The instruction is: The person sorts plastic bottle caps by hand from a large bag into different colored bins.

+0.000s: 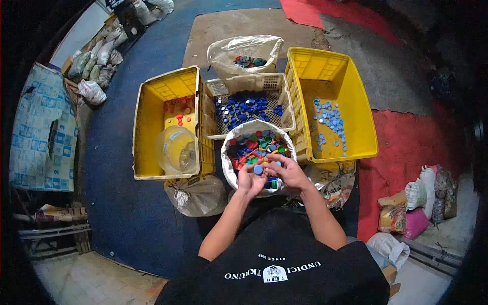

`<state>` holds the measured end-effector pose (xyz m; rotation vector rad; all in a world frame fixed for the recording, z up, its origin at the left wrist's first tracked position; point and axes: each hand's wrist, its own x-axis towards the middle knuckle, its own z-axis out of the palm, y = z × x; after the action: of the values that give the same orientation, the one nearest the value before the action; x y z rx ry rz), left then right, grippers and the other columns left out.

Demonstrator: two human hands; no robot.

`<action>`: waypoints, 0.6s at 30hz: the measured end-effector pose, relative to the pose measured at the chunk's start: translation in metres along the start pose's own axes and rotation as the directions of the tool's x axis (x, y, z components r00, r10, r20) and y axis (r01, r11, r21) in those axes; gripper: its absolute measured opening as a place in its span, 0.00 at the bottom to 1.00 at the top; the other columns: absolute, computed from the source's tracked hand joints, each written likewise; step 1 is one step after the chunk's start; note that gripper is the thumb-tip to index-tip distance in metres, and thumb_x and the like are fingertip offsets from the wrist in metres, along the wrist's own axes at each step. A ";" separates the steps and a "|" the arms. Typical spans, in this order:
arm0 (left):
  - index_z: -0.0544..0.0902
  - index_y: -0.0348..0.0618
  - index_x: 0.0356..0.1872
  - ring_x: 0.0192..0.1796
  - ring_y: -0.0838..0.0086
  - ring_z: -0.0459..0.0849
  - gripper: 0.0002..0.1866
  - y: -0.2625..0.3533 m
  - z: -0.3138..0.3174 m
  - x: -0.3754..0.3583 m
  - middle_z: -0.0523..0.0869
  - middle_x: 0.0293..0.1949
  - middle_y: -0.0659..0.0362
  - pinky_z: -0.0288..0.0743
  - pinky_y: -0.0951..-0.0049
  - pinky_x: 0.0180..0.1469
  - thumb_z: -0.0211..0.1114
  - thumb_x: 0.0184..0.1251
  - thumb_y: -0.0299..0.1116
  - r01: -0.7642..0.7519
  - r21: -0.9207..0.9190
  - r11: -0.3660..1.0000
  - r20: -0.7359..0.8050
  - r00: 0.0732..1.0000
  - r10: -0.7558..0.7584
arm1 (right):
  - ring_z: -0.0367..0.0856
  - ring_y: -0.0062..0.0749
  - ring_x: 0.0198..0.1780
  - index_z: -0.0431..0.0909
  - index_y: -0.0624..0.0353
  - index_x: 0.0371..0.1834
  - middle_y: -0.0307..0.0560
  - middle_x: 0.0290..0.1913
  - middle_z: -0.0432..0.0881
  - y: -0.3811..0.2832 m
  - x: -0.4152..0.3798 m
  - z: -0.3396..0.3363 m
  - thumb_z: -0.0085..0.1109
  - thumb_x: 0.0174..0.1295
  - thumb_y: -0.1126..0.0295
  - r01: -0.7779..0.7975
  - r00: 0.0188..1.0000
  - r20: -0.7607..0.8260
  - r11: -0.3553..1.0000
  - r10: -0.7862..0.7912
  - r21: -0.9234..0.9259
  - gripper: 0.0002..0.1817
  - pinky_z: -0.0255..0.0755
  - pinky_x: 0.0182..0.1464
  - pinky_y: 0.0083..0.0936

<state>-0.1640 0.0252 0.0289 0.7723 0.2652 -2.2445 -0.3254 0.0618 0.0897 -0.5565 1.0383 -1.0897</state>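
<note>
My left hand (249,179) is closed around a light blue bottle cap (258,169), which rests at its fingers. Close beside it, my right hand (288,174) has its fingers curled together, and a bit of light blue, apparently another cap, shows between them. Both hands are over a white sack (229,170) with its rim rolled open. Mixed bottle caps (250,148) in red, green, blue, yellow and orange fill that sack. The palms and part of the fingers are hidden.
Dark blue caps lie in a white crate (213,90) ahead. The left yellow crate (140,119) holds red caps and a clear plastic jug (170,147); the right yellow crate (363,117) holds light blue caps. Behind stands an open sack (218,58). Filled bags (195,195) sit below.
</note>
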 end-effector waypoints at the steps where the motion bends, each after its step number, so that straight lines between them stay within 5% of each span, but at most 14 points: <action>1: 0.75 0.39 0.46 0.41 0.65 0.80 0.13 -0.004 -0.006 0.003 0.80 0.42 0.55 0.77 0.68 0.45 0.51 0.66 0.35 0.065 -0.058 0.996 0.038 0.997 -0.063 | 0.82 0.35 0.54 0.74 0.67 0.60 0.50 0.51 0.82 -0.005 -0.001 0.004 0.60 0.68 0.65 0.104 0.994 0.072 0.947 -0.086 -0.304 0.22 0.74 0.56 0.26; 2: 0.75 0.39 0.47 0.43 0.66 0.81 0.14 -0.010 -0.011 0.006 0.81 0.42 0.56 0.78 0.65 0.48 0.50 0.68 0.36 0.020 -0.009 1.000 0.003 1.000 -0.020 | 0.81 0.34 0.56 0.73 0.66 0.62 0.52 0.55 0.82 -0.011 -0.006 0.007 0.62 0.66 0.65 0.129 0.991 0.104 0.854 -0.089 -0.504 0.25 0.72 0.58 0.26; 3: 0.75 0.39 0.47 0.43 0.66 0.81 0.14 -0.017 -0.011 0.008 0.81 0.42 0.56 0.78 0.65 0.48 0.50 0.68 0.36 0.020 -0.018 1.000 0.003 1.000 -0.020 | 0.81 0.34 0.56 0.73 0.66 0.62 0.52 0.55 0.82 -0.016 -0.009 0.011 0.62 0.66 0.65 0.124 0.991 0.105 0.851 -0.082 -0.510 0.25 0.72 0.58 0.26; 5: 0.74 0.38 0.48 0.49 0.64 0.82 0.15 -0.023 -0.011 0.010 0.81 0.46 0.54 0.77 0.61 0.56 0.48 0.72 0.39 -0.006 0.085 0.996 -0.010 1.000 0.007 | 0.79 0.44 0.60 0.75 0.67 0.60 0.60 0.59 0.79 -0.018 -0.012 0.018 0.65 0.62 0.64 0.454 0.888 0.346 0.462 -0.302 -0.762 0.26 0.71 0.61 0.31; 7: 0.73 0.36 0.51 0.53 0.61 0.82 0.16 -0.021 0.005 -0.005 0.81 0.48 0.51 0.74 0.58 0.62 0.49 0.72 0.37 0.051 0.114 0.992 -0.062 0.997 -0.045 | 0.75 0.47 0.64 0.72 0.68 0.62 0.64 0.63 0.74 -0.020 -0.011 0.017 0.65 0.60 0.64 0.438 0.898 0.360 0.465 -0.252 -0.769 0.29 0.68 0.64 0.32; 11: 0.71 0.36 0.56 0.54 0.60 0.81 0.17 -0.026 -0.008 0.006 0.80 0.50 0.47 0.73 0.58 0.64 0.50 0.72 0.34 0.112 -0.086 0.990 0.139 0.985 -0.099 | 0.75 0.45 0.65 0.70 0.63 0.66 0.63 0.65 0.72 -0.031 -0.018 0.016 0.64 0.62 0.62 0.304 0.953 0.225 0.633 -0.204 -0.712 0.31 0.68 0.64 0.31; 13: 0.72 0.37 0.56 0.55 0.60 0.80 0.17 -0.026 -0.009 0.004 0.80 0.52 0.48 0.72 0.59 0.64 0.49 0.72 0.35 0.093 -0.124 0.988 0.216 0.974 -0.065 | 0.78 0.36 0.60 0.67 0.63 0.68 0.57 0.63 0.76 -0.034 -0.023 0.018 0.63 0.64 0.67 0.340 0.931 0.195 0.541 -0.308 -0.769 0.30 0.69 0.61 0.29; 15: 0.74 0.36 0.55 0.55 0.61 0.80 0.17 -0.023 0.002 -0.006 0.80 0.51 0.49 0.73 0.59 0.63 0.49 0.72 0.35 0.098 -0.056 0.994 0.156 0.984 -0.088 | 0.74 0.37 0.65 0.65 0.63 0.70 0.59 0.67 0.72 -0.024 -0.025 0.019 0.62 0.65 0.66 0.333 0.937 0.220 0.507 -0.272 -0.795 0.31 0.67 0.63 0.30; 17: 0.75 0.35 0.53 0.54 0.61 0.80 0.17 -0.023 0.007 -0.011 0.81 0.51 0.49 0.74 0.59 0.62 0.48 0.71 0.34 0.113 0.020 0.993 0.094 0.989 -0.114 | 0.71 0.40 0.68 0.63 0.64 0.71 0.61 0.70 0.67 -0.010 -0.022 0.019 0.60 0.66 0.63 0.504 0.802 0.429 0.086 -0.415 -0.859 0.32 0.65 0.65 0.30; 18: 0.75 0.36 0.54 0.55 0.61 0.80 0.16 -0.024 0.006 -0.013 0.81 0.52 0.49 0.74 0.60 0.63 0.49 0.72 0.34 0.096 -0.019 0.995 0.109 0.990 -0.094 | 0.69 0.38 0.68 0.63 0.64 0.71 0.57 0.70 0.68 -0.004 -0.021 0.016 0.58 0.68 0.61 0.451 0.828 0.356 0.138 -0.432 -0.882 0.31 0.65 0.65 0.29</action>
<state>-0.1770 0.0472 0.0403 0.6354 0.2823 -2.3595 -0.3149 0.0771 0.1087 -2.0174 1.5318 -0.8117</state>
